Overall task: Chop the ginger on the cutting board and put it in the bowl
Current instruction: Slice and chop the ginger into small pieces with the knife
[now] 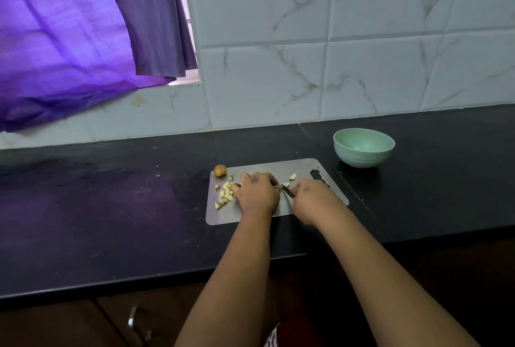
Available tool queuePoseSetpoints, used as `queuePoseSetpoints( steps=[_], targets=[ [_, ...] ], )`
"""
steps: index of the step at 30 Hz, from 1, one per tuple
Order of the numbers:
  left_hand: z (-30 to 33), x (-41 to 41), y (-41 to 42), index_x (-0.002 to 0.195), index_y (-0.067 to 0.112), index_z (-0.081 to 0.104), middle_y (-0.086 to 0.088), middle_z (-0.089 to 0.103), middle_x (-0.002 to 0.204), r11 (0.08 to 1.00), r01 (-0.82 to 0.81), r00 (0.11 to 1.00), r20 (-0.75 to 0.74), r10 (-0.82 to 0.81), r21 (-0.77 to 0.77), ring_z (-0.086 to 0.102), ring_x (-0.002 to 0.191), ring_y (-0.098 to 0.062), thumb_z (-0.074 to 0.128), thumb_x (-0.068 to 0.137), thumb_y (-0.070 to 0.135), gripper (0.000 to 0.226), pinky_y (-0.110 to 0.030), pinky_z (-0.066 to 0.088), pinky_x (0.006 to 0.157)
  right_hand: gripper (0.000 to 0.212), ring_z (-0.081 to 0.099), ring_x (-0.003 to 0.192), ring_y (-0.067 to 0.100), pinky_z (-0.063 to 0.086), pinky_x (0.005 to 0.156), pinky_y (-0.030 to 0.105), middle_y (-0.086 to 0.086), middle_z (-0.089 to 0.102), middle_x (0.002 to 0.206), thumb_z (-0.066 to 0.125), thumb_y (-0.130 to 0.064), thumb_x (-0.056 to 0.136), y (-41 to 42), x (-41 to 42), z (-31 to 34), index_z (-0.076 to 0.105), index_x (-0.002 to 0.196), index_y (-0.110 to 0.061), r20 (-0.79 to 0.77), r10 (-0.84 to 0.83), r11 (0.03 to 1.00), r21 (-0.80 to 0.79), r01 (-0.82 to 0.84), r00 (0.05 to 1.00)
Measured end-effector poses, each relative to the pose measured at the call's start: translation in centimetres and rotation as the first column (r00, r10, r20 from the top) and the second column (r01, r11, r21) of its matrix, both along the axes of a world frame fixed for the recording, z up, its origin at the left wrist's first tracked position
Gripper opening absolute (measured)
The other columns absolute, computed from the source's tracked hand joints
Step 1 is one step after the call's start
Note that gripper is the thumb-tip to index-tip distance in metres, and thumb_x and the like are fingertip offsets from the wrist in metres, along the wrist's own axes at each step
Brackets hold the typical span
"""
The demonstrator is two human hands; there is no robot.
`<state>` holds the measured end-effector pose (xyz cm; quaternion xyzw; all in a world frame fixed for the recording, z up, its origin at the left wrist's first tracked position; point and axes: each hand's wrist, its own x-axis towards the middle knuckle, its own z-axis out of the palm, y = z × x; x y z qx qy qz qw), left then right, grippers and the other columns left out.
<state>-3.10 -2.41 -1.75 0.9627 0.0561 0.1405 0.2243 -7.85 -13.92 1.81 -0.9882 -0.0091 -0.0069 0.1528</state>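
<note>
A steel cutting board [245,215] lies on the black counter. Several pale chopped ginger bits [225,196] are scattered on its left part, and one more piece [292,176] lies near the far edge. My left hand [257,193] is curled over the board's middle, pressing on ginger that it mostly hides. My right hand [312,197] grips a small knife [288,191], its blade pointing toward my left hand. An unpeeled brown ginger end [220,170] sits at the board's far left corner. The empty light green bowl [364,147] stands beyond the board to the right.
The black counter [111,207] runs along a marble-tiled wall [334,54]. A purple curtain [69,40] hangs at the upper left. Below the counter's front edge is a cabinet with a metal handle [136,324].
</note>
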Motion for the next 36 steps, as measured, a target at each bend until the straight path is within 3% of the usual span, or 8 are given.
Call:
queuePoseSetpoints(
  steps=[6, 9, 13, 15, 24, 31, 36],
  targets=[
    [0.2, -0.3, 0.0, 0.097, 0.031, 0.069, 0.003, 0.064, 0.106, 1.0, -0.018, 1.0, -0.007, 0.018, 0.02, 0.037, 0.113, -0.022, 0.051, 0.095, 0.035, 0.018, -0.045, 0.027, 0.095, 0.023, 0.057, 0.074, 0.018, 0.047, 0.059, 0.028, 0.001, 0.056, 0.084, 0.048, -0.014, 0.087, -1.7, -1.0, 0.5, 0.064, 0.102, -0.023, -0.014, 0.007, 0.997, -0.082, -0.009, 1.0],
    [0.2, -0.5, 0.0, 0.1, 0.031, 0.068, 0.003, 0.063, 0.109, 1.0, -0.019, 1.0, -0.003, 0.019, 0.02, 0.037, 0.114, -0.022, 0.049, 0.096, 0.029, 0.019, -0.045, 0.028, 0.095, 0.025, 0.059, 0.072, 0.018, 0.049, 0.059, 0.029, -0.003, 0.058, 0.077, 0.046, -0.016, 0.09, -1.2, -2.0, -0.1, 0.066, 0.101, -0.026, 0.106, -0.003, 0.998, 0.064, -0.004, 0.994],
    [0.3, -0.7, 0.1, 0.099, 0.031, 0.067, 0.003, 0.062, 0.11, 1.0, -0.025, 1.0, -0.003, 0.025, 0.005, 0.037, 0.115, -0.022, 0.049, 0.095, 0.03, 0.019, -0.045, 0.026, 0.094, 0.027, 0.062, 0.092, 0.024, 0.053, 0.08, 0.036, 0.005, 0.068, 0.101, 0.045, -0.023, 0.096, -0.6, -2.4, -0.6, 0.066, 0.111, -0.017, 0.202, 0.01, 0.975, 0.214, -0.054, 0.979],
    [0.3, -0.7, 0.1, 0.1, 0.031, 0.068, 0.003, 0.062, 0.111, 1.0, -0.026, 1.0, 0.0, 0.026, 0.011, 0.037, 0.115, -0.022, 0.048, 0.095, 0.031, 0.02, -0.045, 0.026, 0.094, 0.028, 0.062, 0.089, 0.023, 0.053, 0.078, 0.034, 0.006, 0.068, 0.101, 0.045, -0.022, 0.095, -0.4, -2.0, -1.0, 0.067, 0.113, -0.019, 0.193, 0.021, 0.972, 0.227, -0.065, 0.981],
    [0.3, -0.5, 0.1, 0.099, 0.033, 0.069, 0.005, 0.062, 0.11, 1.0, -0.021, 1.0, -0.007, 0.022, 0.013, 0.037, 0.114, -0.021, 0.05, 0.095, 0.031, 0.02, -0.046, 0.029, 0.095, 0.029, 0.058, 0.077, 0.023, 0.049, 0.064, 0.032, 0.002, 0.061, 0.085, 0.041, -0.016, 0.09, 0.1, -0.6, -2.7, 0.066, 0.105, -0.02, 0.149, 0.014, 0.988, 0.148, -0.036, 0.989],
    [0.4, -0.7, 0.0, 0.096, 0.034, 0.069, 0.005, 0.062, 0.107, 1.0, -0.028, 1.0, -0.005, 0.028, -0.006, 0.037, 0.113, -0.021, 0.051, 0.093, 0.029, 0.018, -0.044, 0.026, 0.09, 0.026, 0.053, 0.072, 0.021, 0.039, 0.056, 0.026, 0.002, 0.051, 0.08, 0.042, -0.006, 0.082, 0.5, 0.7, 0.2, 0.061, 0.098, -0.015, -0.005, 0.014, 1.0, -0.005, -0.014, 1.0],
    [0.4, -0.7, 0.0, 0.094, 0.033, 0.067, 0.005, 0.061, 0.108, 0.999, -0.034, 0.999, 0.0, 0.034, 0.002, 0.037, 0.114, -0.021, 0.052, 0.093, 0.032, 0.015, -0.046, 0.026, 0.095, 0.031, 0.058, 0.081, 0.023, 0.043, 0.057, 0.029, 0.008, 0.059, 0.107, 0.044, -0.015, 0.087, -1.3, 0.2, 2.4, 0.062, 0.113, -0.015, -0.155, 0.097, 0.98, -0.156, -0.121, 0.983]
  ],
)
